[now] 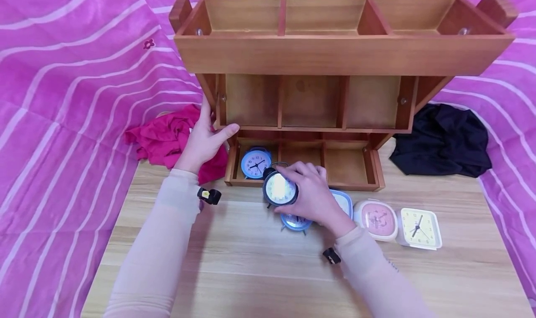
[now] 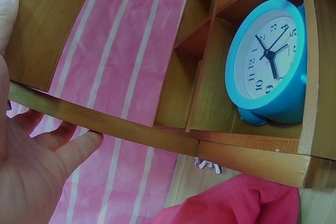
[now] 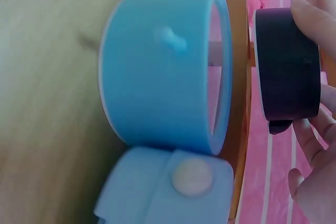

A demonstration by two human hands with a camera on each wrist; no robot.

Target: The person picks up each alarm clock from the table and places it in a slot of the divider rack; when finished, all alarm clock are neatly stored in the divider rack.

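Right hand [image 1: 307, 187] pinched a round black alarm clock [image 1: 279, 189] mid-frame, its shallow drum shape seemingly suiting a rim grip | left hand [image 1: 203, 138] gripped the brown wooden tiered box [image 1: 335, 57] left of centre, likely steadying it | smooth round blue alarm clock [image 1: 256, 163] sat in its lowest tier [image 1: 360, 186], left | crumpled magenta cloth [image 1: 165, 138] lay alongside

Left forearm [image 1: 154, 243] extended from lower left of head view, left hand [image 1: 200, 145] placed left of centre, thumb [image 1: 227, 131] splayed; right forearm [image 1: 378, 267] angled from lower right, right hand [image 1: 311, 192] curled near centre.
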